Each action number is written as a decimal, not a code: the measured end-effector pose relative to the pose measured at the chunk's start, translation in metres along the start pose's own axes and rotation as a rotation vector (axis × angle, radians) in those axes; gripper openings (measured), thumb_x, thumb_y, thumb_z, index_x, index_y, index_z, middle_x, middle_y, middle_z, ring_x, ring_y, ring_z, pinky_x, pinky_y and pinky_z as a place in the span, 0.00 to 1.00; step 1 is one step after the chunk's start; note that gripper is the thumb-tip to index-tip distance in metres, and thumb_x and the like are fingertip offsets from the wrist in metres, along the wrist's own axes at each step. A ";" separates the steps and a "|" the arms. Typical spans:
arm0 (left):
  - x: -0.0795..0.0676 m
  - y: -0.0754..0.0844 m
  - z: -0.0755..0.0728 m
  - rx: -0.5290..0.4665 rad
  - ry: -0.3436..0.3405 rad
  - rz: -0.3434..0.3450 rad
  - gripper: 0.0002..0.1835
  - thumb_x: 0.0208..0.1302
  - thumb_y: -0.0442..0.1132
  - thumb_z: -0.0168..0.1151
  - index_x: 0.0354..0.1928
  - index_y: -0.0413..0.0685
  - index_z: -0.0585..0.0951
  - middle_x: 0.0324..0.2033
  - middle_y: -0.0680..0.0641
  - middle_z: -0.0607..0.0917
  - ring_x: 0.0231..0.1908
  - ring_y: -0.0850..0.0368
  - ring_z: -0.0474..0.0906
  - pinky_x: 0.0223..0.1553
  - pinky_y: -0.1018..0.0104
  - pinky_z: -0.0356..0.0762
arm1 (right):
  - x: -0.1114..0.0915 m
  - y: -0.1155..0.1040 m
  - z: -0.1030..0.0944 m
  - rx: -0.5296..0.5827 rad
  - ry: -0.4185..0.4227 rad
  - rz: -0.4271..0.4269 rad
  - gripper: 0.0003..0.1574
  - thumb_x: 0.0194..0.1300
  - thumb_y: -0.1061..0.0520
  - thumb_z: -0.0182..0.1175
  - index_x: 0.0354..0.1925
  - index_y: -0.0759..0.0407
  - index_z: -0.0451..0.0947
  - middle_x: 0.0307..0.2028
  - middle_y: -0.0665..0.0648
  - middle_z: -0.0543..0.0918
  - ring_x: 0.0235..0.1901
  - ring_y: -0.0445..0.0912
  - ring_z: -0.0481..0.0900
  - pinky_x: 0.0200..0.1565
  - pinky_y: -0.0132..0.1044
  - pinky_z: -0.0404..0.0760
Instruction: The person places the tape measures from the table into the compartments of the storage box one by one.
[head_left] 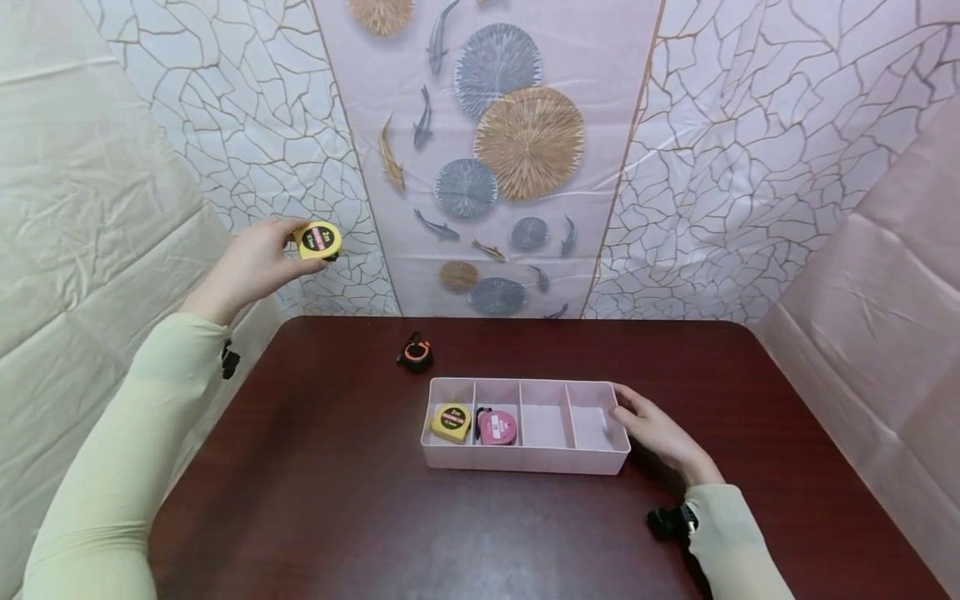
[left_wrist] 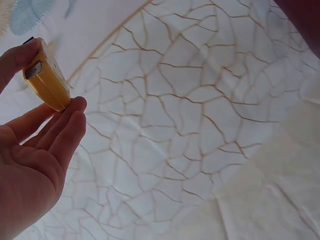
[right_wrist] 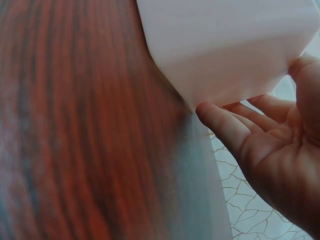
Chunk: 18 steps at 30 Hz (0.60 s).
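Raised above the left of the table, my left hand pinches a yellow tape measure between thumb and fingertips; its black label reads 2m. The tape's yellow edge shows in the left wrist view. My right hand grips the right end of a pale pink divided box, thumb and fingers spread over the end wall. Another yellow tape measure lies in the box's leftmost compartment. A pink tape measure is in the compartment beside it. The two right-hand compartments hold nothing.
Behind the box, on the dark red-brown table, lies a black and orange tape measure. A patterned cloth hangs along the table's back edge, and plain pale cloths hang at both sides.
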<state>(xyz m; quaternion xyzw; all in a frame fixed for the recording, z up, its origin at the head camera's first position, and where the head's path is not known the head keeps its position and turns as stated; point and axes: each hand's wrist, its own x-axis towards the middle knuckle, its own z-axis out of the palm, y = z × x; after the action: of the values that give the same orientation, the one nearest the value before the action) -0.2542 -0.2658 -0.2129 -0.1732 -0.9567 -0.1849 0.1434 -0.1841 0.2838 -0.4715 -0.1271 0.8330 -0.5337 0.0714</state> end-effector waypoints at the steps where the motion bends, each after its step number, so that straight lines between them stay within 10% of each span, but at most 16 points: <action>1: 0.003 0.003 0.000 0.003 -0.003 0.005 0.34 0.62 0.44 0.71 0.65 0.32 0.73 0.53 0.31 0.80 0.53 0.36 0.75 0.55 0.39 0.70 | 0.000 0.000 0.000 -0.001 0.000 -0.001 0.33 0.78 0.62 0.48 0.74 0.74 0.53 0.67 0.77 0.65 0.64 0.63 0.66 0.53 0.21 0.67; 18: 0.044 0.060 0.015 0.014 -0.008 0.119 0.36 0.62 0.45 0.71 0.68 0.35 0.72 0.55 0.35 0.80 0.55 0.39 0.75 0.58 0.43 0.70 | -0.001 0.000 -0.001 -0.004 -0.008 -0.005 0.33 0.78 0.61 0.48 0.74 0.73 0.54 0.67 0.75 0.66 0.64 0.62 0.67 0.56 0.26 0.68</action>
<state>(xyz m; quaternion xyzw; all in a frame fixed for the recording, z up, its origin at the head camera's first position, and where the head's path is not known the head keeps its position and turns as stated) -0.2738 -0.1955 -0.1927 -0.2296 -0.9466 -0.1685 0.1514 -0.1834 0.2851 -0.4708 -0.1312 0.8334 -0.5318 0.0732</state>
